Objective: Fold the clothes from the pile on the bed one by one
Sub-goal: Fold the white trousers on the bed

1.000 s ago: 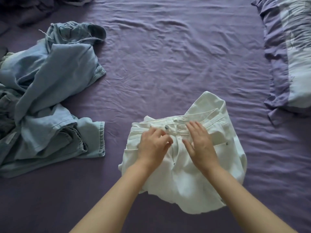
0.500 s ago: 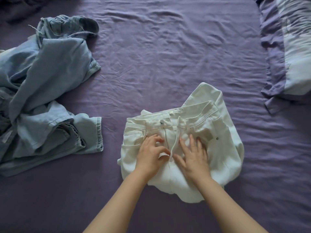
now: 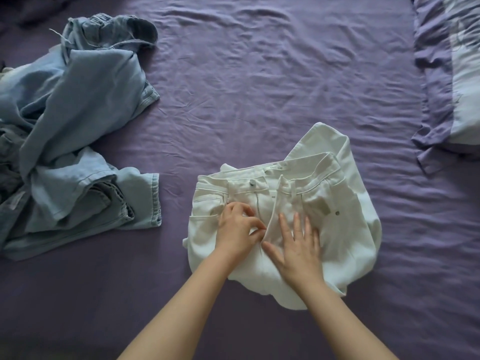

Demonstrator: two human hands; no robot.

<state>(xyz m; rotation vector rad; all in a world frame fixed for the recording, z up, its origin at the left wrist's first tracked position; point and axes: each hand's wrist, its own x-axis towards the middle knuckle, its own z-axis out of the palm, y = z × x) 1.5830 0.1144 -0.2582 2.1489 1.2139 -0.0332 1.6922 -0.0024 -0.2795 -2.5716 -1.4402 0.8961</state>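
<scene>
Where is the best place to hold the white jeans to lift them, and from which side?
Probably the waistband, taken at its two ends from the far side: it is the thick, straight top edge. The left hand pinches the fly and the right hand lies flat beside it.

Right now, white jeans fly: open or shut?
Open. On the white jeans the button is undone and the zipper teeth show between parted flaps.

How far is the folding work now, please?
Done: no finished folded item is visible. In hand: the white jeans lie partly folded; the left hand pinches the fly, the right hand presses flat. Left: the blue denim pile on the purple sheet is still crumpled.
</scene>
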